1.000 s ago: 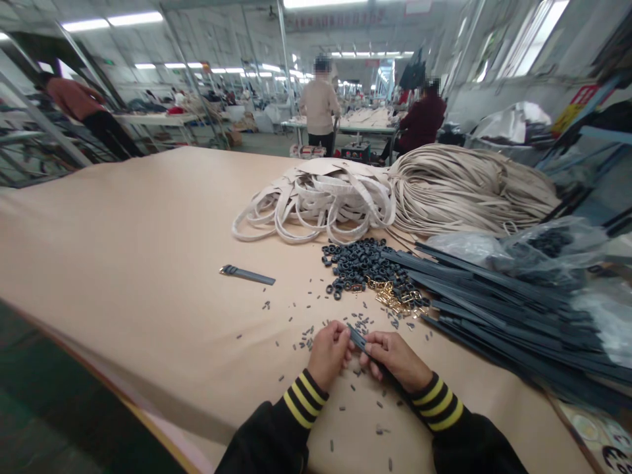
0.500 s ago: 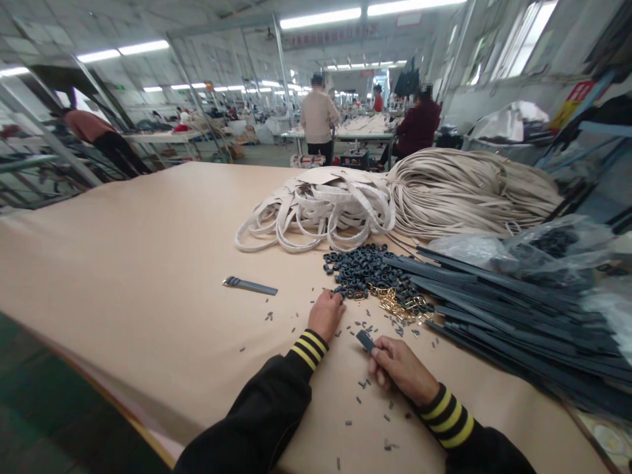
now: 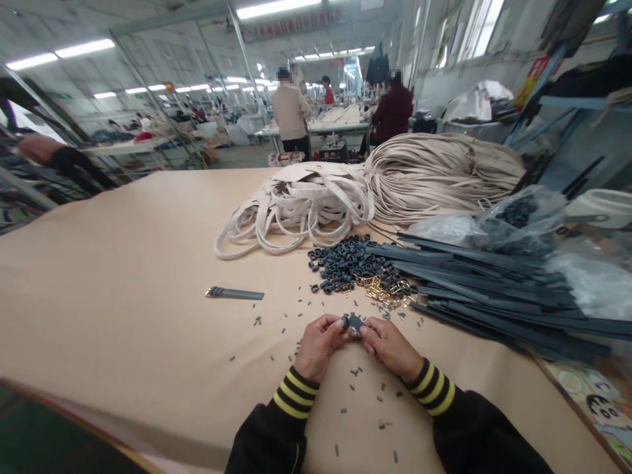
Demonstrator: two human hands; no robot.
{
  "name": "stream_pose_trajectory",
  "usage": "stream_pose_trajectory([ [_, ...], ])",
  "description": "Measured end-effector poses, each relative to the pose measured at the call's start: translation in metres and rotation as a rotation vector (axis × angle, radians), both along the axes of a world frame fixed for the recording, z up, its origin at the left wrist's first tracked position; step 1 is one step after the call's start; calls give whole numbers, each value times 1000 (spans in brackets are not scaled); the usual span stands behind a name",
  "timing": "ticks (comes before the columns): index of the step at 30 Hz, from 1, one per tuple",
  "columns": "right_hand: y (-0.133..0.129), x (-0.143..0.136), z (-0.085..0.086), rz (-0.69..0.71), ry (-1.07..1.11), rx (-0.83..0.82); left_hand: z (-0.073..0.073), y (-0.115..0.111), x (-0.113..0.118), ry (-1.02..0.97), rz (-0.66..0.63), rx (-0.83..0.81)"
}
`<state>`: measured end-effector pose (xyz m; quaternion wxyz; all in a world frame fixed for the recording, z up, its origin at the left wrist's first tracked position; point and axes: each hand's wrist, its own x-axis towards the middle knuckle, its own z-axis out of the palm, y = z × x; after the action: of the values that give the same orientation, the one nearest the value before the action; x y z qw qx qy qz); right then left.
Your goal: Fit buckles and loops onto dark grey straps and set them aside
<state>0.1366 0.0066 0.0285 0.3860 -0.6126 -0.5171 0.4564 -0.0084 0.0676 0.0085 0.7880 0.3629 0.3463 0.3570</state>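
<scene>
In front of me, my right hand [image 3: 392, 345] pinches a short dark strap [image 3: 356, 322] by its near end. My left hand [image 3: 320, 343] is closed on a small dark strap loop [image 3: 345, 320], which meets the strap's far end; my fingers partly hide whether it is around the strap. Just beyond my hands lies a heap of the same dark loops [image 3: 345, 260]. Gold-coloured buckles [image 3: 382, 289] are piled at its near right side. Over to the left lies a dark strap with a gold buckle [image 3: 234, 293].
Long dark strips [image 3: 474, 289] fan out on the right, beside clear plastic bags [image 3: 526, 214]. Coiled beige straps [image 3: 439, 174] and looped whitish straps [image 3: 296, 210] lie at the back. Small dark scraps dot the brown table covering [image 3: 162, 250]. People work farther off.
My left hand has come back from the loop heap to the strap, now holding a loop. My right hand has turned the strap toward it. The view has swung slightly right.
</scene>
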Motion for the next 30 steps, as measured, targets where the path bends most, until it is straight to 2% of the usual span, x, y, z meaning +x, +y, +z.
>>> stream_pose_trajectory([
  [3,-1,2,0,58,-37,3,-4,-2,2,71,-21,123],
  [9,-2,12,7,187,-273,16,-1,-8,-1,425,-51,560],
  [13,-4,13,7,252,-292,27,-1,-14,-3,495,-89,693],
  [15,-5,10,5,291,-285,43,-3,-15,-3,458,-117,667],
  [17,-4,6,2,303,-301,61,-6,-15,-2,390,-137,566],
  [21,-3,-2,-1,201,-297,67,-10,-13,1,282,-93,320],
  [26,-3,-4,-5,66,-270,49,-10,-15,5,231,-68,260],
  [30,-3,-4,-7,78,-312,71,-6,-23,13,209,-61,188],
])
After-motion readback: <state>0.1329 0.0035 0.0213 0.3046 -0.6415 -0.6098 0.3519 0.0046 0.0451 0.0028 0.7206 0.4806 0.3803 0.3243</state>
